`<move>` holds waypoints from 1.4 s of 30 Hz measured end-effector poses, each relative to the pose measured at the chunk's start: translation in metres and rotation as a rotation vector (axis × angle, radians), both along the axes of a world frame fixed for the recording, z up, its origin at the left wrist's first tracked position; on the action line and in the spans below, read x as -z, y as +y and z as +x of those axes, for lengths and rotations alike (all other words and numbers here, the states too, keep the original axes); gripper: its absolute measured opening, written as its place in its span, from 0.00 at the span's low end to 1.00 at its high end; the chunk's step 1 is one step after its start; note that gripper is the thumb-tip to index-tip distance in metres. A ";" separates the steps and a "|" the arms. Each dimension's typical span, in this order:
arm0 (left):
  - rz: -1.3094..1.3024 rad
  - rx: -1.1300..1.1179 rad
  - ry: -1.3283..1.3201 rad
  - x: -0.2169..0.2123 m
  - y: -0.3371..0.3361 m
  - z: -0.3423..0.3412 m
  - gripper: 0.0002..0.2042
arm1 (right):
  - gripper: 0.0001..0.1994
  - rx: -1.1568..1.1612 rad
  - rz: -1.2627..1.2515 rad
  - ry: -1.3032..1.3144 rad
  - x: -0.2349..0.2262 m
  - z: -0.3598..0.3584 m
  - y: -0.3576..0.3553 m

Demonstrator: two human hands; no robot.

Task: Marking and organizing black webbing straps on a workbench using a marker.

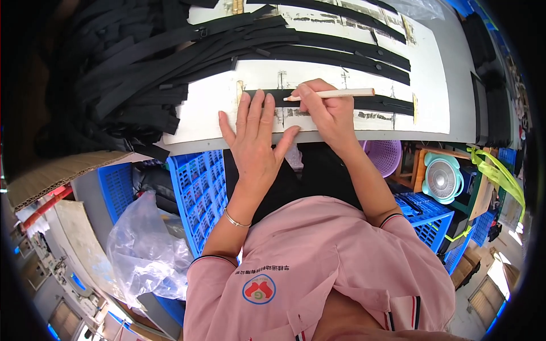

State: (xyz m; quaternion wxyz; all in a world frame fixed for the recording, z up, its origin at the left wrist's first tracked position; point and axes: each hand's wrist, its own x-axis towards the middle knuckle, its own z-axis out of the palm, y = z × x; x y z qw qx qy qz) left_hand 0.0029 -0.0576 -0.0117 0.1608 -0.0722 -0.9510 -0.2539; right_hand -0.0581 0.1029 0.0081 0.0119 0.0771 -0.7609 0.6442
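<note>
Between the fingertips of my right hand is a pale marking pencil, its tip touching a black zipper strip. That strip lies lengthwise on a white board with dark marks and tape pieces. My left hand rests flat with its fingers spread, the fingertips on the strip's left part and the board's near edge. Beyond my hands, more black zipper strips run across the board in rows. Their left ends overlap a loose bunch of strips.
A heap of black strips covers the table's left side. Below stand blue plastic crates, a clear plastic bag and a cardboard flap. At right are a purple basket and a small turquoise fan.
</note>
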 end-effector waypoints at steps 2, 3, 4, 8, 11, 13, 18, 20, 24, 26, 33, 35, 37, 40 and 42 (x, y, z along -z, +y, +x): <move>0.001 -0.005 0.001 0.000 0.000 0.000 0.34 | 0.10 -0.012 0.022 -0.007 0.001 -0.001 0.001; -0.004 0.000 0.003 0.000 0.000 0.000 0.34 | 0.10 -0.053 0.035 0.006 0.002 -0.002 0.001; 0.000 -0.001 0.003 0.001 0.000 0.000 0.34 | 0.09 -0.093 0.048 0.020 0.003 -0.002 0.002; 0.001 -0.007 -0.007 0.001 0.000 0.000 0.34 | 0.09 -0.094 0.064 0.031 0.004 -0.002 0.001; -0.014 -0.009 -0.014 0.000 0.000 0.000 0.34 | 0.09 -0.091 0.073 0.043 0.003 -0.002 -0.001; -0.018 0.001 -0.011 -0.001 0.000 0.000 0.34 | 0.09 -0.119 0.038 0.053 0.002 -0.002 0.000; -0.040 -0.001 -0.027 0.000 -0.001 0.000 0.34 | 0.11 -0.012 -0.073 0.015 -0.009 0.005 0.027; -0.045 0.007 -0.014 0.001 -0.001 0.001 0.34 | 0.11 0.097 -0.075 0.059 -0.013 0.007 0.049; -0.048 0.006 -0.014 0.001 -0.001 0.001 0.34 | 0.10 0.324 0.053 0.035 -0.011 0.001 0.080; -0.052 0.007 -0.020 0.000 -0.002 0.001 0.34 | 0.09 0.304 0.076 0.058 -0.005 0.001 0.083; -0.040 0.019 -0.080 -0.004 -0.004 0.002 0.34 | 0.10 0.265 0.127 0.152 0.001 0.000 0.080; -0.037 0.025 -0.083 -0.008 -0.004 0.002 0.33 | 0.10 0.261 0.153 0.165 0.000 0.000 0.079; -0.047 0.011 -0.079 -0.013 -0.001 0.000 0.32 | 0.10 0.258 0.172 0.167 -0.001 0.000 0.080; 0.056 0.067 0.030 -0.020 0.019 -0.008 0.27 | 0.11 0.241 0.247 0.217 -0.001 -0.001 0.079; 0.190 0.142 0.028 -0.020 0.042 -0.018 0.23 | 0.11 0.264 0.232 0.216 -0.001 -0.001 0.078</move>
